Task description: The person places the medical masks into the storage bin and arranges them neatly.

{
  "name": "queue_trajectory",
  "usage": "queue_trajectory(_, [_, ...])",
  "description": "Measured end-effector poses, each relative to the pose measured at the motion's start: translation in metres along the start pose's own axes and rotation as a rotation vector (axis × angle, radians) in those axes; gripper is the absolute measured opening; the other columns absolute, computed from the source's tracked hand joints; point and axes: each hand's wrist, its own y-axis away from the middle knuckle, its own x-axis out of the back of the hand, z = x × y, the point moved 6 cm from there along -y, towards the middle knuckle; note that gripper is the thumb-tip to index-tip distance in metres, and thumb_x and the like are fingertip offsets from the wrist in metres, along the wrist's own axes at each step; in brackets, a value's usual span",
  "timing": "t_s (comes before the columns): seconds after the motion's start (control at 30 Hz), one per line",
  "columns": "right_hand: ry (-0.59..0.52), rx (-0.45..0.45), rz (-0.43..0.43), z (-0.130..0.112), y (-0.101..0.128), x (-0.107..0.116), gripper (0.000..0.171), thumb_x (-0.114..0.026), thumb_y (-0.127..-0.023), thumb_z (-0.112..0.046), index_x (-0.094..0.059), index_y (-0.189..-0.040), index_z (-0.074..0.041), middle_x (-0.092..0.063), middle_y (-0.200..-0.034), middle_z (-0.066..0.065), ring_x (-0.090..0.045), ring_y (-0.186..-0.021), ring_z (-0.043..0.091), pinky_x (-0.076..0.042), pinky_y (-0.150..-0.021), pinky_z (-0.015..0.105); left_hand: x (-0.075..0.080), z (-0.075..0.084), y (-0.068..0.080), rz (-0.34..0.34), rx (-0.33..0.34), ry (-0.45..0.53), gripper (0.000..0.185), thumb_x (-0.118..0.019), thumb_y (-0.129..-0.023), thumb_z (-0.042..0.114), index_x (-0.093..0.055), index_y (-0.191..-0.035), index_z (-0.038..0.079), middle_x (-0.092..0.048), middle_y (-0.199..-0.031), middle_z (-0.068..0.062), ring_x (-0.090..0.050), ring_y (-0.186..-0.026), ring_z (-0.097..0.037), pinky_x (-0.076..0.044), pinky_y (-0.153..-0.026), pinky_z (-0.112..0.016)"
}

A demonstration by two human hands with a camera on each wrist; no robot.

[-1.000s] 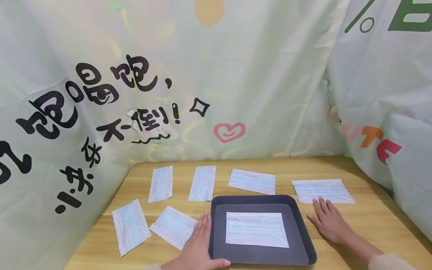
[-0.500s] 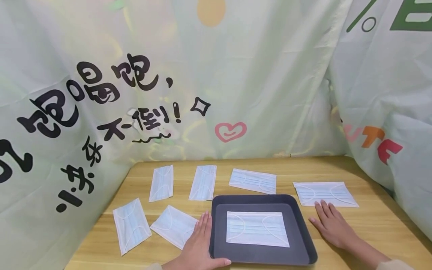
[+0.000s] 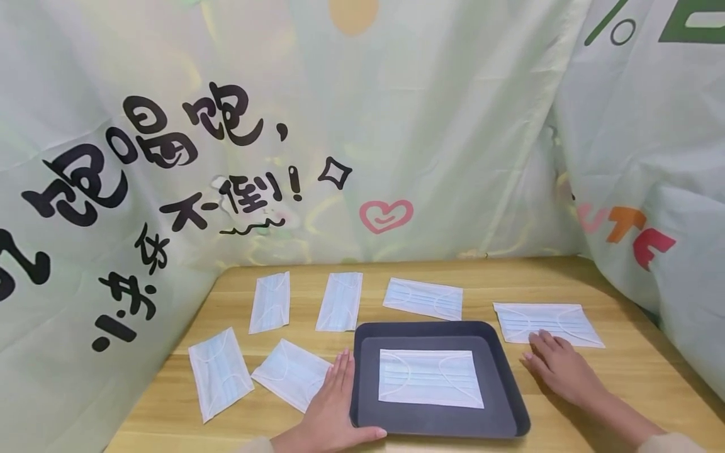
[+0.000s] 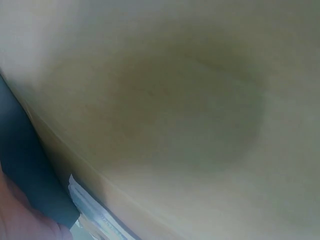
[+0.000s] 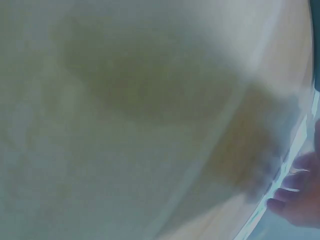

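In the head view a blue-white disposable face mask (image 3: 430, 379) lies flat in a dark grey rectangular tray (image 3: 510, 402). My left hand (image 3: 328, 409) rests along the tray's left side, its fingers straight and the thumb over the near left corner. On the table to the right of the tray, another face mask (image 3: 546, 318) lies flat. My right hand (image 3: 566, 374) is at that mask's near edge, with the fingertips over it and the fingers slightly bent. Whether the thumb is under the edge cannot be seen. The right wrist view shows these fingers (image 5: 295, 187) only at its edge.
Several more face masks lie apart on the wooden table (image 3: 164, 421): one back right (image 3: 425, 298), two along the back left, and two nearer left, one (image 3: 291, 374) beside my left hand. Printed fabric (image 3: 453, 157) hangs behind and at both sides.
The right-hand mask has slid slightly toward me and to the right. My right fingers have bent a little and reach over its near edge. The left hand and tray stay in place.
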Motion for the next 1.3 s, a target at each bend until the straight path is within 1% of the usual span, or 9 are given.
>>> queue_trajectory(0.13, [-0.090,0.014,0.217,0.007,-0.012,0.023,0.027,-0.061,-0.085,-0.007,-0.059,-0.102,0.015,-0.058,-0.103,0.039,-0.052,-0.092,0.056,-0.041,-0.079,0.063,0.001,-0.001,0.000,-0.001,-0.001,-0.004,0.123,-0.053,-0.068,0.079,-0.011,-0.146,-0.006,-0.010,-0.154,-0.023,-0.013,-0.143,-0.035,-0.025,-0.111,-0.049])
queue_trajectory(0.2, [-0.123,-0.022,0.277,0.015,-0.016,0.033,0.026,-0.063,-0.082,-0.002,-0.060,-0.100,0.017,-0.058,-0.098,0.040,-0.053,-0.089,0.057,-0.041,-0.076,0.062,0.002,-0.001,0.000,0.001,-0.002,-0.003,0.123,-0.052,-0.068,0.080,-0.011,-0.146,-0.006,-0.010,-0.154,-0.023,-0.013,-0.143,-0.035,-0.025,-0.111,-0.049])
queue_trajectory(0.3, [-0.142,-0.127,0.298,0.034,-0.021,0.043,0.027,-0.062,-0.083,-0.003,-0.058,-0.100,0.017,-0.057,-0.097,0.042,-0.052,-0.087,0.057,-0.041,-0.072,0.061,0.003,0.001,0.000,0.018,-0.007,-0.004,0.123,-0.051,-0.068,0.081,-0.011,-0.146,-0.007,-0.010,-0.154,-0.023,-0.013,-0.142,-0.035,-0.025,-0.111,-0.049])
queue_trajectory(0.63, [-0.168,-0.441,0.225,0.089,-0.022,0.036,0.040,-0.053,-0.088,-0.012,-0.052,-0.107,0.022,-0.051,-0.108,0.043,-0.047,-0.096,0.057,-0.033,-0.085,0.058,0.006,0.000,0.000,0.034,-0.010,-0.013,0.124,-0.050,-0.067,0.082,-0.012,-0.145,-0.007,-0.011,-0.154,-0.023,-0.014,-0.143,-0.035,-0.024,-0.111,-0.048])
queue_trajectory(0.93, [-0.248,-0.735,0.030,0.109,-0.022,0.027,0.054,-0.046,-0.090,-0.024,-0.039,-0.120,0.021,-0.038,-0.118,0.045,-0.029,-0.109,0.059,-0.026,-0.089,0.059,0.005,0.001,-0.001,0.032,-0.011,-0.020,0.124,-0.048,-0.067,0.083,-0.011,-0.146,-0.005,-0.011,-0.155,-0.021,-0.014,-0.143,-0.034,-0.022,-0.112,-0.046])
queue_trajectory(1.03, [-0.313,-0.817,0.010,0.111,-0.020,0.026,0.055,-0.046,-0.091,-0.026,-0.040,-0.121,0.019,-0.034,-0.117,0.044,-0.026,-0.111,0.059,-0.029,-0.087,0.058,0.005,0.001,-0.001,0.032,-0.009,-0.017,0.123,-0.048,-0.067,0.083,-0.011,-0.146,-0.004,-0.010,-0.155,-0.020,-0.013,-0.143,-0.033,-0.013,-0.115,-0.039])
queue_trajectory(1.17, [-0.330,-0.885,0.002,0.112,-0.018,0.024,0.055,-0.048,-0.089,-0.027,-0.040,-0.118,0.019,-0.032,-0.114,0.043,-0.027,-0.111,0.057,-0.033,-0.082,0.055,0.004,-0.001,0.000,0.024,-0.005,0.002,0.123,-0.049,-0.067,0.082,-0.010,-0.147,-0.003,-0.009,-0.155,-0.020,-0.011,-0.144,-0.033,0.007,-0.114,-0.022])
queue_trajectory(1.23, [-0.313,-0.895,-0.012,0.113,-0.019,0.024,0.056,-0.050,-0.089,-0.028,-0.040,-0.119,0.018,-0.031,-0.114,0.043,-0.027,-0.110,0.057,-0.034,-0.081,0.055,0.004,-0.001,0.000,0.021,-0.003,-0.002,0.123,-0.048,-0.067,0.083,-0.010,-0.147,-0.004,-0.009,-0.155,-0.020,-0.011,-0.144,-0.032,0.005,-0.115,-0.024])
queue_trajectory(1.3, [-0.277,-0.885,-0.040,0.113,-0.020,0.024,0.057,-0.051,-0.088,-0.030,-0.041,-0.117,0.019,-0.033,-0.113,0.044,-0.029,-0.107,0.058,-0.035,-0.080,0.055,0.004,-0.001,-0.001,0.018,-0.004,-0.014,0.124,-0.047,-0.067,0.083,-0.010,-0.147,-0.004,-0.010,-0.155,-0.020,-0.012,-0.143,-0.033,-0.007,-0.116,-0.034])
